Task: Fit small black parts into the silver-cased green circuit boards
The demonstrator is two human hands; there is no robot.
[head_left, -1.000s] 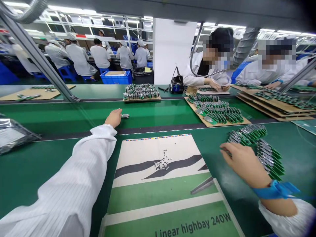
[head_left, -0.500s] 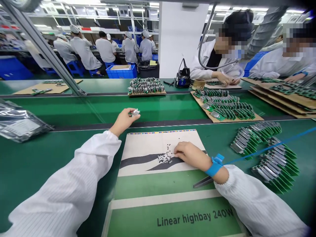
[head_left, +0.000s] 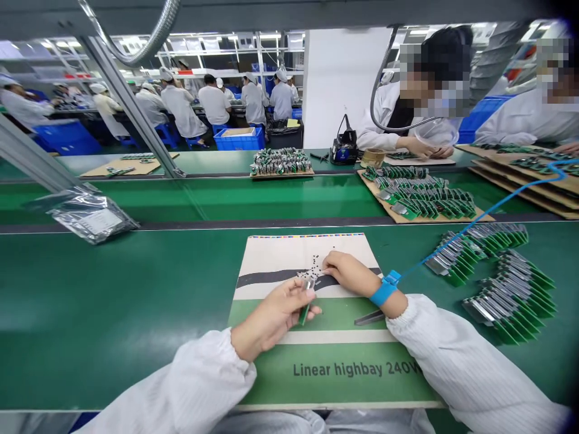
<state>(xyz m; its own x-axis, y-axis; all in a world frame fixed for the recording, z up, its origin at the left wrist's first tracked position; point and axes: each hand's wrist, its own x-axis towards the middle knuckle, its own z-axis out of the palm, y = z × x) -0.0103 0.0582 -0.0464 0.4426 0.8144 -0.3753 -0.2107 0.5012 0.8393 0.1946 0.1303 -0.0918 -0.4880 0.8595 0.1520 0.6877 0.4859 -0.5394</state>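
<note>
here, hands (head_left: pixel 275 316) at green workbench (head_left: pixel 104 301), workers (head_left: pixel 181 105) beyond

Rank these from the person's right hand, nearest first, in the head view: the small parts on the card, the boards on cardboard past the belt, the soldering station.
From the right hand:
1. Small parts: on the printed card, by the fingertips.
2. Boards: on cardboard, beyond the belt.
3. Soldering station: on the far bench, past the boards.

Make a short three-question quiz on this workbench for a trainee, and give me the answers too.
1. Does the left hand or the right hand hold the small green circuit board?
2. True or false: the blue wrist strap is on the right wrist.
3. What metal tool lies on the printed sheet beside the right wrist?

Key: 1. left hand; 2. true; 3. tweezers.
</note>
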